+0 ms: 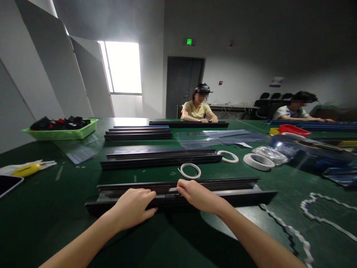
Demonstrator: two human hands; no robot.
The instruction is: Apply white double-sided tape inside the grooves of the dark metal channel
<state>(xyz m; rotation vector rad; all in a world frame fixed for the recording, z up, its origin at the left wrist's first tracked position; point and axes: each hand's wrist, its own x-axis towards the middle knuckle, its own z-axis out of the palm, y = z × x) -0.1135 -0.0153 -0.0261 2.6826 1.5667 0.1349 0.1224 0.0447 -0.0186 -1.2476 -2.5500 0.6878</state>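
**Hands on the front rail stack, tape work looks only just begun**

Closest to me, low centre of the frame, both my hands rest on the long black metal rail stack (178,193) lying across the green table (55,223). My left hand (134,206) lies flat over its near edge, fingers loosely together, gripping nothing. My right hand (196,194) presses down on the top rail with fingers curled close, maybe pinching something thin, I can't tell.

I'd say it's early: no tape shows on this stack, and two more black rail bundles (160,158) wait behind it. White peeled backing strips (320,216) trail at lower right. Just past my right hand sits a white tape ring (190,170).

Containers: the green plastic basket (63,133) at upper left holds black and red parts; a red tray (295,130) at the far right, contents not visible.
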